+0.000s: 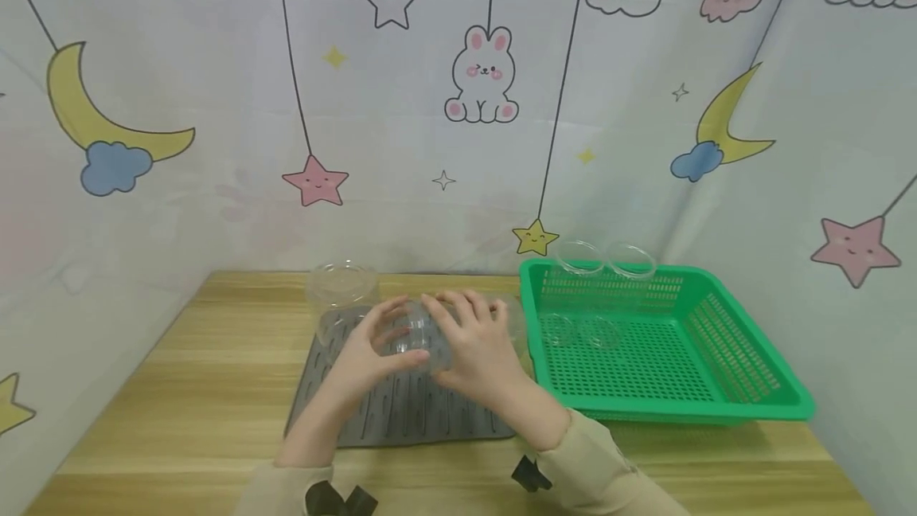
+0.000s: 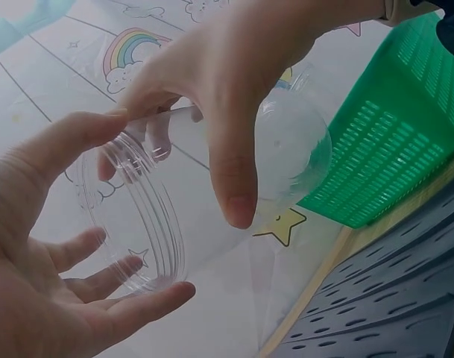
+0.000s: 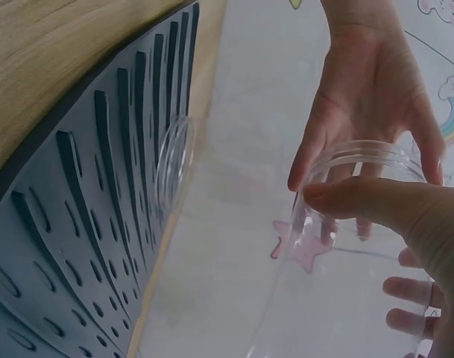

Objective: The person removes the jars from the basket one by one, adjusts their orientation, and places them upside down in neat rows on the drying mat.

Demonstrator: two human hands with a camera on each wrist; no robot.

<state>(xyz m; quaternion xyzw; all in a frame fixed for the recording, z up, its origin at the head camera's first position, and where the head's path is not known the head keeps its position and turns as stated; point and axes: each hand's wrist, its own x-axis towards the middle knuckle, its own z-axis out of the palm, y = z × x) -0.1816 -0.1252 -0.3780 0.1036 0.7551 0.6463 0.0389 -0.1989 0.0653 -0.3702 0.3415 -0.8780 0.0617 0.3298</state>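
A clear plastic jar [image 1: 419,326] lies tilted on its side between both hands, above the grey mat [image 1: 401,420]. My right hand [image 1: 481,345] grips its body, thumb on the near side and fingers round the back, as the right wrist view shows. At the threaded mouth [image 2: 156,224], my left hand [image 1: 361,358] holds the rim between thumb and fingers. Whether a thin lid sits on that mouth I cannot tell. Another clear jar [image 1: 342,285] stands behind the left hand at the mat's back edge. Transparent plastic partly hidden behind the right hand [image 1: 514,317] is hard to make out.
A green perforated basket [image 1: 759,341] occupies the table's right side. Two clear jars stand inside it at the left, their round rims [image 1: 580,257] rising above its back edge. Wooden tabletop [image 1: 179,388] surrounds the mat, and a printed curtain [image 1: 401,118] hangs behind.
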